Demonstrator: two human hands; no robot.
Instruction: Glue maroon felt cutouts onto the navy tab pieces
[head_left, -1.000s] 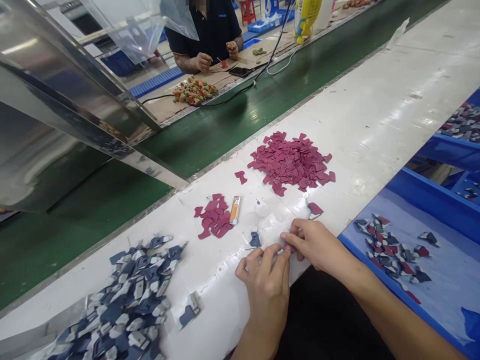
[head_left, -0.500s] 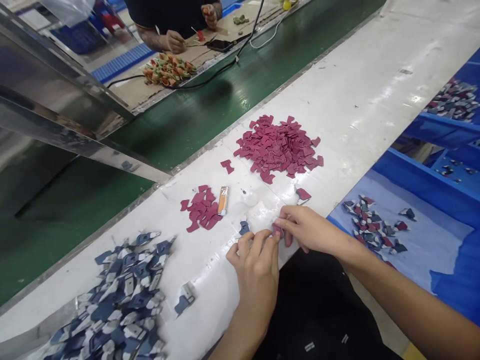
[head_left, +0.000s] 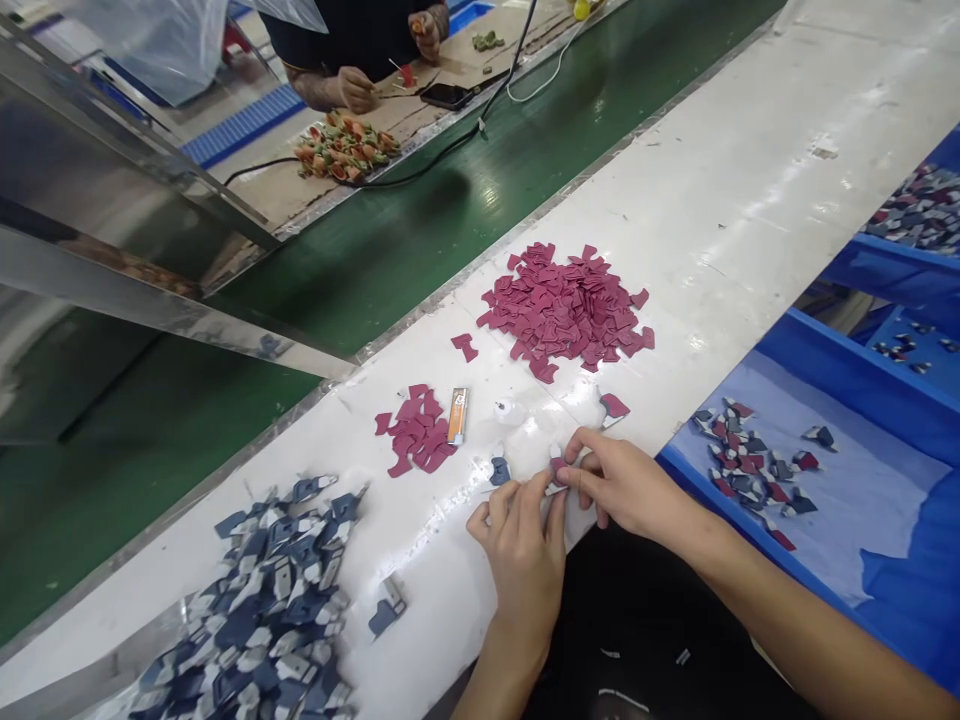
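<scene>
Both hands stay together at the tabletop (head_left: 735, 230) edge; left hand (head_left: 525, 545) and right hand (head_left: 626, 485) pinch a small maroon piece (head_left: 556, 466), grip narrow, near the maroon pile (head_left: 570, 310).

Both hands' fingers (head_left: 559, 487) now pinch the small piece (head_left: 556, 464) upright.

The small piece (head_left: 556, 468) pinched between the left hand (head_left: 521, 550) and right hand (head_left: 626, 485) is mostly covered by fingertips, its shape too small to tell. The blue-grey heap (head_left: 255, 610) at the bench's near left corner runs off the bottom edge. The co-worker (head_left: 360, 40) across the green belt (head_left: 375, 260) is cut at the top edge. The far blue tray's pieces (head_left: 919, 210) are blurred and clipped on the right.
</scene>
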